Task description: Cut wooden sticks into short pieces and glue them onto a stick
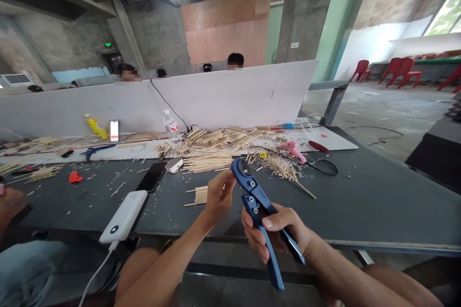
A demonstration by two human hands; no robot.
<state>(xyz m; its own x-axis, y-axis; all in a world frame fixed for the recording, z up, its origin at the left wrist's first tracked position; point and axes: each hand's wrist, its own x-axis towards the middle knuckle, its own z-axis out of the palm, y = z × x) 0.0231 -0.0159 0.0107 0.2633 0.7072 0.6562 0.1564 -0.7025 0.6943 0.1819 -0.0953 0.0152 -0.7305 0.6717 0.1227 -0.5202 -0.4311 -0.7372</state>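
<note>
**A:** What are the two hands doing?

**B:** The right hand [277, 235] is low in the middle of the view, just in front of the desk [360, 201]. Its fingers are clenched around the two long handles of a blue cutter [257, 201]. The cutter is held in the air, tilted, with its rounded head up and to the left, over the near edge of the desk.

**A:** And the left hand?

**B:** The left hand [218, 196] is raised just beside the cutter's head. Its fingers are drawn together in a pinch. It is too small to tell whether a thin stick sits between them.

**A:** What lies under it?

**B:** A small frame of sticks [200, 195] lies flat on the dark desk, right behind the left hand. Further back is a wide heap of loose sticks [212, 141], with a pink glue gun [293, 149] at its right end and a water bottle [171, 127] standing at its left.

**A:** Anything nearer?

**B:** A white power bank [124, 215] rests at the near edge on the left, its cable hanging down. A black phone [151, 176] lies just beyond it.

**A:** And around the desk?

**B:** A white board [234, 95] stands along the far side. Heads of other people show above it. Another person's hand [9, 203] rests at the far left edge.
</note>
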